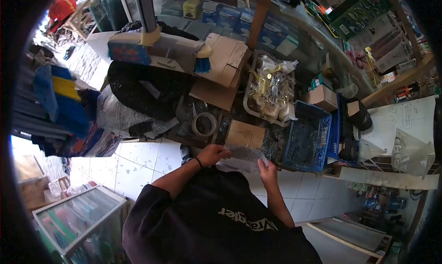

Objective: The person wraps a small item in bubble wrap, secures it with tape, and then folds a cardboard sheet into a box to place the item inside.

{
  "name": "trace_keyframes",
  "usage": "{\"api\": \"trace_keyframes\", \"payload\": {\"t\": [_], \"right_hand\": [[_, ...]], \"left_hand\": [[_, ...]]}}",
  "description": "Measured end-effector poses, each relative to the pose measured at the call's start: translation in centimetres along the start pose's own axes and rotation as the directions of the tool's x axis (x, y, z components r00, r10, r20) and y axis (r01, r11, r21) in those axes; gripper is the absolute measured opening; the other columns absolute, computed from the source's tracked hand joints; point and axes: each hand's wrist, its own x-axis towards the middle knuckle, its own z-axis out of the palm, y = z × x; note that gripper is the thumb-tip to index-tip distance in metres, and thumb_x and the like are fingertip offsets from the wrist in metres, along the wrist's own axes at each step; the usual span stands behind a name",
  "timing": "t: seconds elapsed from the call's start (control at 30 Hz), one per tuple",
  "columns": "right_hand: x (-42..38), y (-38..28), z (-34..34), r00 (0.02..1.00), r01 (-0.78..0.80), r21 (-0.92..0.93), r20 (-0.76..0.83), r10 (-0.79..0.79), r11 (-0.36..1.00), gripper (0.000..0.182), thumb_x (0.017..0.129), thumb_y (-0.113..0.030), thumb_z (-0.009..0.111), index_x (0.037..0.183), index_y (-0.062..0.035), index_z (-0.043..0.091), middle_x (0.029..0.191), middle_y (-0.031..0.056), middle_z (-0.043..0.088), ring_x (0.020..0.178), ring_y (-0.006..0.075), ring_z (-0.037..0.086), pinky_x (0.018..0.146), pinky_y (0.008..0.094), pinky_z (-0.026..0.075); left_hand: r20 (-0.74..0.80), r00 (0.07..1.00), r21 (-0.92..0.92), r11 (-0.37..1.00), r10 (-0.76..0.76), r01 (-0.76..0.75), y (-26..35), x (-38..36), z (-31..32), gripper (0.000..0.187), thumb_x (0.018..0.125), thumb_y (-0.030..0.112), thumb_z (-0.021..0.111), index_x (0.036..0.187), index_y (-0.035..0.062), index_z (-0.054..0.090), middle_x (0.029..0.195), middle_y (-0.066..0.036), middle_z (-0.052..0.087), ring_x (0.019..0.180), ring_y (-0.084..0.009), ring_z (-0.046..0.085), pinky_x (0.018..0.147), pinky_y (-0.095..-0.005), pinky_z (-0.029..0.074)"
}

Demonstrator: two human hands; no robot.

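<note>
A small brown cardboard box (246,133) with dark printing lies on the worktop in front of me. Along its near side hangs a strip of clear plastic wrap (243,159), apparently bubble wrap. At the wrap's left end are the closed fingers of my left hand (213,155); a dark band circles that wrist. The right end is pinched between the thumb and fingers of my right hand (267,169). Just left of the box sits a roll of clear tape (204,124). Whether the wrap is fixed to the box is hard to see.
A blue plastic basket (286,162) stands to the right, beside a white tray (250,105) heaped with small packaged items. Flattened cardboard (214,94) lies behind the tape. Bundled bubble wrap (113,110) is at left. A glass-topped case (83,215) stands lower left.
</note>
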Motion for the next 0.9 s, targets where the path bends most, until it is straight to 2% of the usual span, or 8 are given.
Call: {"api": "trace_keyframes", "payload": {"t": [0.1,0.3,0.4,0.5,0.53,0.63,0.8,0.9], "right_hand": [[0.2,-1.2,-0.2,1.000,0.013,-0.062,0.004,-0.013,0.998,0.026,0.086,-0.022,0.057,0.081,0.0027,0.059,0.067,0.0059,0.056,0.066,0.0102,0.049,0.062,0.0280,0.041],[0.7,0.5,-1.0,0.991,-0.059,-0.078,0.118,0.068,0.995,0.027,0.086,-0.027,0.057,0.084,0.0004,0.060,0.064,0.0087,0.056,0.062,0.0143,0.051,0.059,0.0311,0.041],[2.8,1.5,-2.3,0.970,0.019,-0.256,0.241,0.045,0.967,0.027,0.086,-0.027,0.056,0.086,0.0003,0.061,0.066,0.0127,0.058,0.062,0.0164,0.054,0.059,0.0321,0.042],[5.1,1.9,-2.9,0.958,0.154,-0.225,0.271,-0.090,0.962,0.028,0.087,-0.027,0.055,0.089,0.0006,0.061,0.068,0.0153,0.060,0.063,0.0180,0.056,0.060,0.0326,0.044],[5.4,1.2,-3.0,0.964,0.202,-0.188,0.208,-0.162,0.961,0.025,0.087,-0.024,0.056,0.090,0.0006,0.061,0.069,0.0123,0.060,0.064,0.0162,0.056,0.060,0.0311,0.044],[6.6,-0.9,-3.7,0.966,0.126,-0.093,0.236,-0.101,0.988,0.029,0.087,-0.027,0.054,0.099,-0.0016,0.061,0.085,0.0178,0.064,0.078,0.0290,0.063,0.067,0.0377,0.047],[7.8,-1.4,-3.5,0.972,0.085,-0.049,0.225,-0.072,0.995,0.026,0.090,-0.025,0.052,0.100,-0.0025,0.060,0.085,0.0122,0.063,0.079,0.0220,0.060,0.070,0.0336,0.046],[8.9,-0.6,-3.1,0.964,0.187,0.039,0.182,-0.192,0.981,0.024,0.091,-0.023,0.050,0.098,-0.0022,0.060,0.082,0.0108,0.062,0.077,0.0193,0.060,0.068,0.0319,0.046]], "left_hand": [[0.098,0.994,0.139,0.990,-0.049,0.035,0.2,0.2,-1.5,0.031,0.090,0.032,0.052,0.096,0.0055,0.066,0.085,-0.008,0.067,0.076,-0.0159,0.063,0.069,-0.0304,0.050],[-0.077,0.995,0.110,0.991,-0.066,0.074,-0.1,-0.2,0.0,0.029,0.085,0.032,0.055,0.089,0.0049,0.066,0.076,-0.018,0.062,0.073,-0.0301,0.062,0.066,-0.0374,0.047],[-0.189,0.982,0.146,0.987,-0.031,0.059,0.4,-0.2,0.9,0.030,0.086,0.031,0.053,0.088,0.0041,0.065,0.077,-0.017,0.062,0.073,-0.0318,0.062,0.066,-0.0381,0.047],[-0.282,0.957,0.122,0.986,-0.071,0.110,1.7,-0.1,1.0,0.029,0.086,0.029,0.053,0.087,0.0029,0.064,0.078,-0.018,0.062,0.075,-0.0313,0.062,0.066,-0.0371,0.047],[-0.315,0.945,0.097,0.987,-0.088,0.124,1.7,0.0,1.2,0.028,0.086,0.029,0.053,0.087,0.0027,0.064,0.077,-0.018,0.062,0.074,-0.0307,0.062,0.066,-0.0365,0.047],[-0.409,0.907,0.017,0.993,-0.103,0.121,0.7,0.7,1.9,0.028,0.087,0.028,0.053,0.087,0.0020,0.063,0.073,-0.017,0.061,0.070,-0.0272,0.061,0.063,-0.0346,0.046],[-0.465,0.873,-0.113,0.988,-0.148,0.107,1.1,1.2,2.1,0.031,0.088,0.029,0.054,0.086,-0.0002,0.062,0.065,-0.012,0.058,0.062,-0.0163,0.054,0.059,-0.0310,0.043],[-0.452,0.875,-0.084,0.985,-0.174,0.153,1.9,1.4,1.6,0.032,0.088,0.030,0.053,0.084,-0.0010,0.061,0.065,-0.010,0.057,0.063,-0.0134,0.052,0.060,-0.0293,0.042]]}}
